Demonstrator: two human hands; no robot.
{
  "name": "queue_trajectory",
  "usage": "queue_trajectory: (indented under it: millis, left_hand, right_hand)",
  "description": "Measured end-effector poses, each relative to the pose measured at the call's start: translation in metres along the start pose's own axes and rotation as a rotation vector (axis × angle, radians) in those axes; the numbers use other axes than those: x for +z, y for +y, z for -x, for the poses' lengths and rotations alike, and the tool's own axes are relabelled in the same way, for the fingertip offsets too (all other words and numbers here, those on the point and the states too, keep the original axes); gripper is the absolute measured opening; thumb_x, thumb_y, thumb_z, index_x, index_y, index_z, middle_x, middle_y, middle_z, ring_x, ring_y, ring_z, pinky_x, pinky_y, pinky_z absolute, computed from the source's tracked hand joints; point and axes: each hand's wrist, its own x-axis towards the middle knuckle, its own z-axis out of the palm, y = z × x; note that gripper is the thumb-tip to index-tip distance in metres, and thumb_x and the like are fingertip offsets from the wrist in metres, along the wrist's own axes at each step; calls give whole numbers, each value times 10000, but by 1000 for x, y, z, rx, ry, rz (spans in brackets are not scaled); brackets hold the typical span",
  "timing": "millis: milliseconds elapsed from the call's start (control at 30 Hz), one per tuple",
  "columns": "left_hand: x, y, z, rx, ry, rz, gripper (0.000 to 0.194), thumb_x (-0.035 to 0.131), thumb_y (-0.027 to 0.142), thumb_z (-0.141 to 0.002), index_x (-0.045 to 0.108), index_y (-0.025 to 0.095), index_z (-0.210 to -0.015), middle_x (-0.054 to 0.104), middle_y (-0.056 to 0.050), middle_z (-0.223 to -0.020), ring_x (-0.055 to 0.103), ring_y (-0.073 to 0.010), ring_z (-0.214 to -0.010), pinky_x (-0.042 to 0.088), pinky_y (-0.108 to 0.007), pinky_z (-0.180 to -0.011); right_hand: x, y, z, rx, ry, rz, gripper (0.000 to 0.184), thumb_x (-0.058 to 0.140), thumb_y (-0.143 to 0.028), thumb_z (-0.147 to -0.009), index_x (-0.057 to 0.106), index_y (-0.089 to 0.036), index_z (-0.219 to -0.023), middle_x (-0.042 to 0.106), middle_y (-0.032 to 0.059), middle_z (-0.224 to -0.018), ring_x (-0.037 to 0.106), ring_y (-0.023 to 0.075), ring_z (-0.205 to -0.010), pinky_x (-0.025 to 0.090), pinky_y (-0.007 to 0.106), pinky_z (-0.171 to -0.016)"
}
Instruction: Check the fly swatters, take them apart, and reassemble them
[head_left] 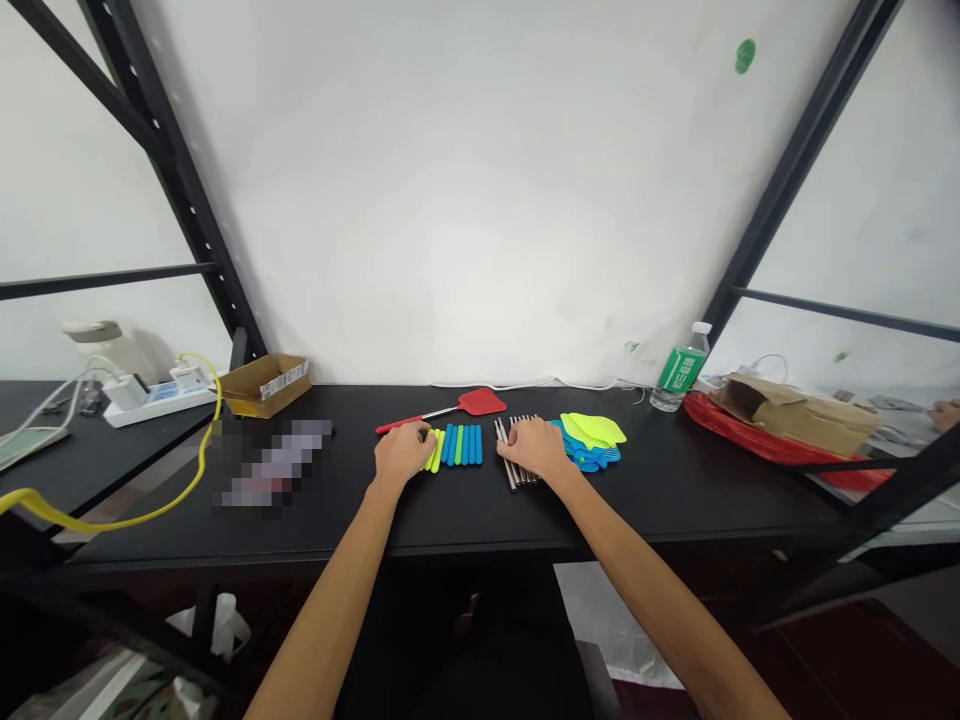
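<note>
My left hand (403, 452) is curled at the left end of a row of short handles, its fingers closed around a yellow handle (437, 452) there. The other handles in that row (469, 446) are blue and green, lying side by side. My right hand (534, 446) rests over several thin metal rods (511, 474), with thumb and fingertips closed on one at the left; the palm hides part of the bunch. Beside it lies a pile of flat swatter heads, yellow (596, 430) above blue (589, 458). Behind the handles lies a red fly swatter (481, 402) with a metal shaft.
A plastic water bottle (681, 368) stands at the back right, near a torn cardboard box (802, 412) on a red bag (720, 425). At left are a small open carton (266, 385), a power strip (157, 398) and a yellow cable (202, 455). A blurred patch covers something at left.
</note>
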Motion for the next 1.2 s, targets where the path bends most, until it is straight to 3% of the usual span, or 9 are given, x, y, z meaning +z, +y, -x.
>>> queue_trajectory:
  millis: [567, 933, 1100, 1200]
  left_hand:
    - [0, 1, 2, 157, -38, -4, 377, 470, 455, -895, 708, 276, -1128, 730, -21, -863, 659, -215, -844, 400, -281, -662]
    - [3, -3, 0, 176, -30, 41, 352, 491, 431, -899, 666, 264, -1154, 719, -10, -881, 655, -202, -876, 409, -275, -676]
    - [4, -4, -2, 162, -23, 79, 390, 497, 421, -903, 668, 244, -1206, 728, -21, -880, 661, -213, -912, 426, -279, -708]
    - [4, -4, -3, 161, -6, 108, 390, 491, 426, -913, 679, 234, -1196, 734, -30, -894, 664, -219, -919, 439, -288, -726]
  right_hand:
    - [6, -4, -3, 39, -27, 22, 375, 581, -499, -798, 757, -169, -824, 729, 149, -849, 680, 272, -832, 411, 312, -689]
    - [5, 1, -2, 49, -31, -62, 302, 558, -408, -812, 702, -194, -656, 705, 101, -743, 661, 232, -793, 364, 275, -643]
    - [6, 10, -4, 61, 55, -255, 341, 507, -372, -834, 625, -194, -567, 630, 63, -617, 613, 206, -692, 325, 274, -598]
    - [10, 15, -8, 42, 107, -619, 388, 527, -406, -829, 513, -199, -501, 475, 6, -497, 484, 153, -536, 275, 271, -536]
